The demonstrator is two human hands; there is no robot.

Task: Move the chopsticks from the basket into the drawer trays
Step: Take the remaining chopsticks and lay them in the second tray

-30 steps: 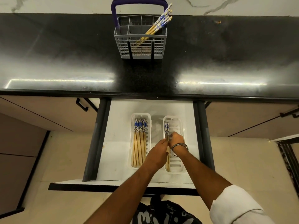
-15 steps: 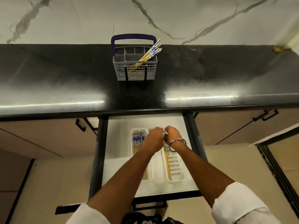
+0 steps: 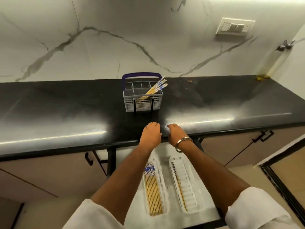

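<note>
A grey plastic basket (image 3: pixel 142 104) with a blue handle stands on the black counter; several blue-tipped wooden chopsticks (image 3: pixel 155 89) lean out of its right side. In the open white drawer (image 3: pixel 171 214) below, the left tray (image 3: pixel 165 192) holds a row of several chopsticks (image 3: pixel 152 192), and the right tray (image 3: pixel 189 184) holds a pair (image 3: pixel 179 185). My left hand (image 3: pixel 151 134) and my right hand (image 3: pixel 175 133) hover side by side over the counter's front edge, short of the basket. Both hold nothing, with fingers curled downward.
The black counter (image 3: pixel 66 109) runs the full width against a marble wall. A switch panel (image 3: pixel 234 28) is mounted on the wall at upper right. Closed cabinet doors with black handles (image 3: pixel 262 137) flank the drawer.
Both hands left the pair of chopsticks in the right tray and rose from the drawer to the counter edge. The view tilted up toward the wall.
</note>
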